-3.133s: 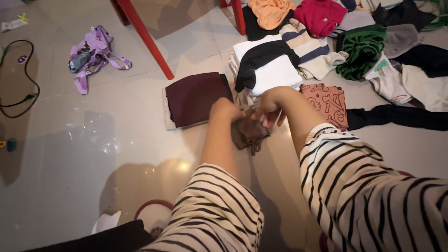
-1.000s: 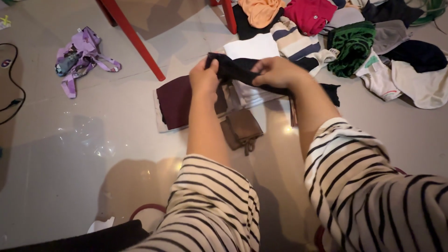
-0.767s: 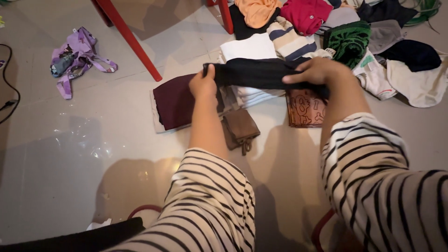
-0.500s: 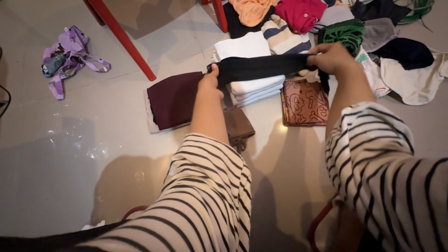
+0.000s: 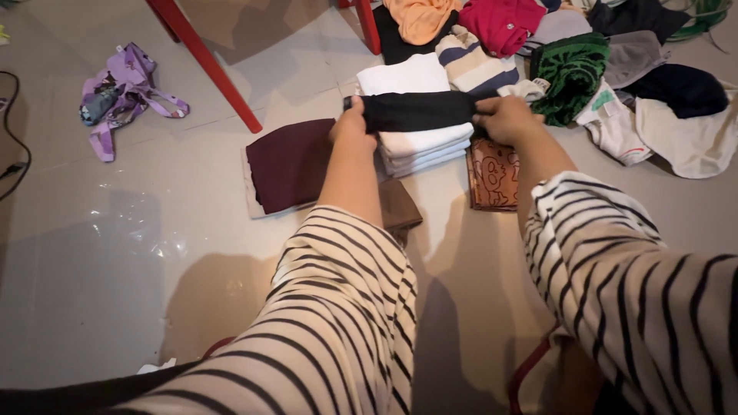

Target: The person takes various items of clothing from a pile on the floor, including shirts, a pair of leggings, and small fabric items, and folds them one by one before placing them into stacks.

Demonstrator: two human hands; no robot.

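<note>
A black garment [image 5: 417,111], folded into a band, lies stretched across the top of a stack of folded white clothes [image 5: 415,142] on the tiled floor. My left hand [image 5: 352,127] pinches its left end and my right hand [image 5: 503,119] grips its right end. Both arms wear black-and-white striped sleeves. A folded maroon cloth [image 5: 288,163] lies left of the stack. A folded brown item [image 5: 400,209] sits partly hidden behind my left forearm. A rust-coloured patterned cloth [image 5: 492,175] lies just under my right wrist.
A loose heap of clothes fills the far right: orange [image 5: 421,17], red [image 5: 509,24], green-and-black [image 5: 573,71], striped [image 5: 470,55], white [image 5: 688,142]. Red furniture legs [image 5: 206,63] stand behind. A purple bag [image 5: 123,86] and a black cable [image 5: 15,154] lie at the left.
The brown item was set down and the black garment picked up, stretched wide between both hands, then folded narrower and lowered onto the white stack.
</note>
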